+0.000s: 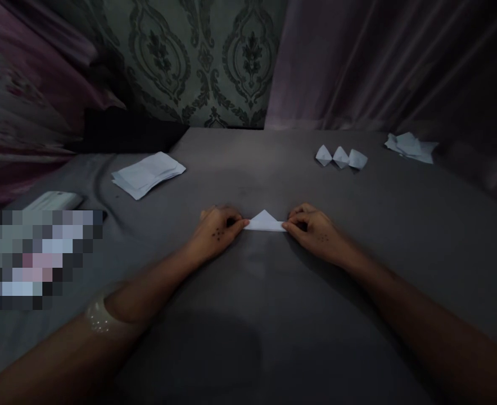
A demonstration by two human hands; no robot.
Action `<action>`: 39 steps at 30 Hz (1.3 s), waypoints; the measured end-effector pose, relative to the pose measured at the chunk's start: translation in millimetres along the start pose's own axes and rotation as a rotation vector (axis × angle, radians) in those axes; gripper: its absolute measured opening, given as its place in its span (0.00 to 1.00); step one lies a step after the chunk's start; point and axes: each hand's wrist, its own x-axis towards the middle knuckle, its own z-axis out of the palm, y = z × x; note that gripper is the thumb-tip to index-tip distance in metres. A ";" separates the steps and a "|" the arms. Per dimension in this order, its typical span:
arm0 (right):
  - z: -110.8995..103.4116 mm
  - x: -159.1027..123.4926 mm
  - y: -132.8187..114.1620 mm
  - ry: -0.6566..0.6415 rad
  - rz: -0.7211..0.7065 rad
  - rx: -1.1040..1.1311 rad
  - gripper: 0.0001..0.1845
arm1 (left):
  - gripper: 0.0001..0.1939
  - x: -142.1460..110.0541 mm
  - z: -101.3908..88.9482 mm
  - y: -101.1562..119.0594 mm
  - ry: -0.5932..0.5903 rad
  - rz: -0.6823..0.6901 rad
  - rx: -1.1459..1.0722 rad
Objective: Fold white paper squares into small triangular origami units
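Observation:
A small white folded paper (264, 221) is stretched between my two hands, low over the grey cloth surface. Its middle rises to a triangular point, and a flat strip runs along the bottom. My left hand (220, 229) pinches the strip's left end between thumb and fingers. The right end is pinched the same way by my right hand (316, 229). Whether the paper rests on the cloth or hovers just above it, I cannot tell.
Loose white sheets (149, 173) lie in a stack at the left. Three small folded paper pieces (340, 157) stand in a row at the back right, near crumpled papers (411, 147). A white box-like object (54, 200) and a blurred-out item (41, 259) lie far left. Curtains (358, 62) hang behind.

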 end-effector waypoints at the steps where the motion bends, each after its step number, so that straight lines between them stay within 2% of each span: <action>1: 0.6 0.1 0.2 0.006 0.007 0.004 0.14 | 0.12 0.0 0.5 -0.5 0.003 -0.008 -0.009; 5: 1.0 0.5 -1.0 0.003 0.033 0.012 0.14 | 0.12 0.8 1.3 -3.0 0.015 -0.028 -0.035; 13: 2.6 3.9 4.5 -0.009 0.016 0.024 0.16 | 0.15 4.8 -3.2 -1.6 -0.036 -0.074 -0.002; 18: 4.4 5.4 9.6 -0.010 -0.007 0.022 0.16 | 0.15 4.8 0.3 -6.4 -0.004 -0.024 0.036; 27: 3.0 4.7 7.5 -0.011 -0.008 0.029 0.16 | 0.15 3.0 0.2 -5.3 -0.043 0.014 0.132; 39: 3.1 4.2 8.7 -0.045 -0.051 -0.079 0.14 | 0.13 1.6 5.7 -5.5 -0.001 0.102 0.292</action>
